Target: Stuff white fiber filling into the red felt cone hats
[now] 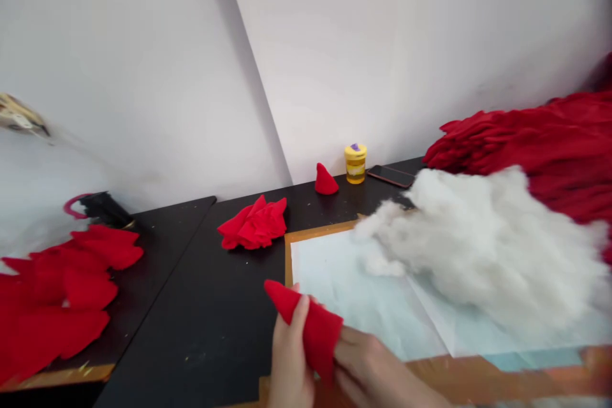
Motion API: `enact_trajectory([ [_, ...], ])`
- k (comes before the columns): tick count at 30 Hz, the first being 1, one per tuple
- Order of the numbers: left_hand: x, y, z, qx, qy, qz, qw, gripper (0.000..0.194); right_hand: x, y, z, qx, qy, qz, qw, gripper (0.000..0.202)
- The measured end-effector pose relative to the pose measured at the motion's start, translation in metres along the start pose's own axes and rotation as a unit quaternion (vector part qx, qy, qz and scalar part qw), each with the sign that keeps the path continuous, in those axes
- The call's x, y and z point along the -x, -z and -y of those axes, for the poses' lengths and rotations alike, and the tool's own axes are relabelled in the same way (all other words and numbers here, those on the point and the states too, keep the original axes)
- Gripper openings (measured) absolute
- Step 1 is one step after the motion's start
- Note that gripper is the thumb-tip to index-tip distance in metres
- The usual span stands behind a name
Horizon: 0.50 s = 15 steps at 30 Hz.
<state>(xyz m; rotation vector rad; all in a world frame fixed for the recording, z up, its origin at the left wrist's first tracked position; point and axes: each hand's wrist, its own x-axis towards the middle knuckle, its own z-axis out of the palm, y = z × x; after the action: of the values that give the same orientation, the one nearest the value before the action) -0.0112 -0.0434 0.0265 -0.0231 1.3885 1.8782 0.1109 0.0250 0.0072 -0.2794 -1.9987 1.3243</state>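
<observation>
A red felt cone (321,331) is in my left hand (290,347), its thumb lying across the cloth and its fingers wrapped behind. The cone's tip points up and to the left. My right hand (368,363) is at the wide open end, with its fingers close together and their tips hidden in or behind the cloth. Whether stuffing is inside the cone cannot be seen. To the right, a big heap of white fibre stuffing (482,242) lies on white paper sheets (329,274).
A red cone (326,180) stands near the wall, beside a yellow-lidded jar (355,164) and a phone (391,175). Red felt pieces (255,223) lie on the black table (205,325), with more red pieces (71,293) at left. Dark red cloth (535,140) is piled at right.
</observation>
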Motion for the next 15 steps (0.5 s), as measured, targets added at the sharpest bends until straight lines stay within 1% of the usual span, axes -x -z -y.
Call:
enact_trajectory([
  [1, -0.007, 0.004, -0.007, -0.006, 0.013, 0.007, 1.0, 0.045, -0.001, 0.019, -0.002, 0.081, 0.005, 0.06, 0.995, 0.035],
  [2, -0.013, 0.009, -0.014, -0.013, 0.02, 0.014, 1.0, 0.041, -0.005, 0.038, -0.007, 0.198, 0.005, 0.074, 0.977, 0.04],
  [3, -0.019, 0.014, -0.021, -0.022, 0.012, 0.029, 0.999, 0.04, -0.01, 0.056, -0.013, 0.307, 0.009, 0.048, 0.95, 0.046],
  [4, -0.023, 0.019, -0.027, -0.031, 0.001, 0.052, 0.998, 0.041, -0.018, 0.073, -0.019, 0.402, 0.002, 0.031, 0.915, 0.054],
  [6, -0.029, 0.029, -0.035, -0.045, -0.029, 0.074, 0.996, 0.042, -0.04, 0.1, -0.033, 0.54, -0.045, 0.032, 0.84, 0.07],
  [7, -0.031, 0.034, -0.037, -0.05, -0.043, 0.061, 0.996, 0.042, -0.054, 0.109, -0.038, 0.582, -0.08, 0.044, 0.808, 0.078],
  [8, -0.032, 0.039, -0.039, -0.053, -0.055, 0.031, 0.997, 0.04, -0.068, 0.117, -0.043, 0.607, -0.118, 0.06, 0.784, 0.089],
  [9, -0.034, 0.044, -0.039, -0.057, -0.064, -0.007, 0.996, 0.038, -0.082, 0.123, -0.047, 0.619, -0.157, 0.074, 0.766, 0.099],
  [10, -0.036, 0.048, -0.04, -0.061, -0.075, -0.044, 0.994, 0.036, -0.096, 0.128, -0.051, 0.619, -0.187, 0.082, 0.758, 0.109],
  [11, -0.037, 0.053, -0.04, -0.066, -0.087, -0.069, 0.992, 0.035, -0.108, 0.132, -0.055, 0.616, -0.211, 0.084, 0.754, 0.117],
  [12, -0.039, 0.058, -0.04, -0.074, -0.099, -0.079, 0.989, 0.034, -0.118, 0.135, -0.06, 0.609, -0.233, 0.085, 0.753, 0.12],
  [13, -0.041, 0.062, -0.041, -0.086, -0.112, -0.076, 0.987, 0.034, -0.126, 0.137, -0.064, 0.599, -0.251, 0.09, 0.755, 0.116],
  [14, -0.043, 0.067, -0.043, -0.103, -0.126, -0.066, 0.985, 0.034, -0.131, 0.139, -0.068, 0.587, -0.261, 0.095, 0.76, 0.102],
  [15, -0.045, 0.072, -0.044, -0.122, -0.14, -0.055, 0.981, 0.035, -0.135, 0.14, -0.07, 0.575, -0.261, 0.097, 0.77, 0.082],
])
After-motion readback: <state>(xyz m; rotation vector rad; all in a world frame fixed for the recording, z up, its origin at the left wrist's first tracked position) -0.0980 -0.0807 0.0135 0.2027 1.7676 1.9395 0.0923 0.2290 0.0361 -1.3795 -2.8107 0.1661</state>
